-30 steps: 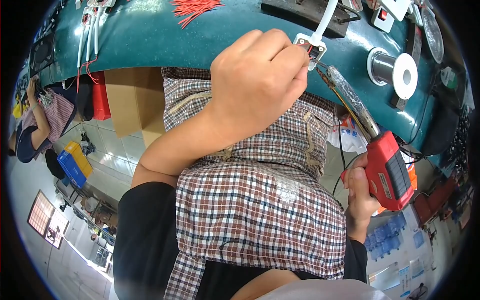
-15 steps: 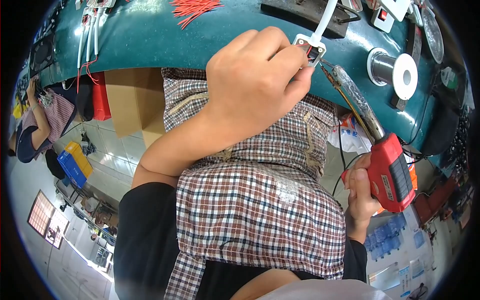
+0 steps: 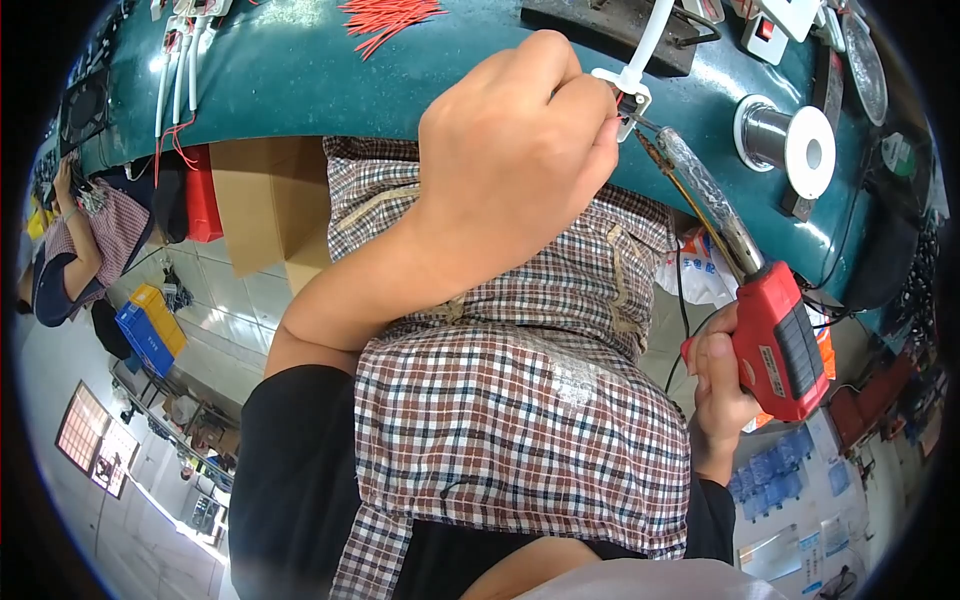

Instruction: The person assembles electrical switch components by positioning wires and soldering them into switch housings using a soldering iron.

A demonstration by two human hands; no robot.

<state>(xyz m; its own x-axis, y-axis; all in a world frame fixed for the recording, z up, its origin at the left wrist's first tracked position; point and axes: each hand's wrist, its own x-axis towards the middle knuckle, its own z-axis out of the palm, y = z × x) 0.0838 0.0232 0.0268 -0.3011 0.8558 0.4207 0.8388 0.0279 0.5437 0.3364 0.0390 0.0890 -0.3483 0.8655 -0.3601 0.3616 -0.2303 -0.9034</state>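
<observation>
The curled fingers of my left hand sit at the left side of a small white box over the table, their pinch hidden, while my right hand grips a soldering iron, tip just right of it.

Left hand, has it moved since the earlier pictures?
Yes, slightly: the left hand has shifted up the picture, its raised knuckles now closer to the dark block.

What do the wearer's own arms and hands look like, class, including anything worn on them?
The left hand and right hand are gloveless, with no ring or watch showing. The left sleeve is plain black, ending near the elbow; the right sleeve is black too.
</observation>
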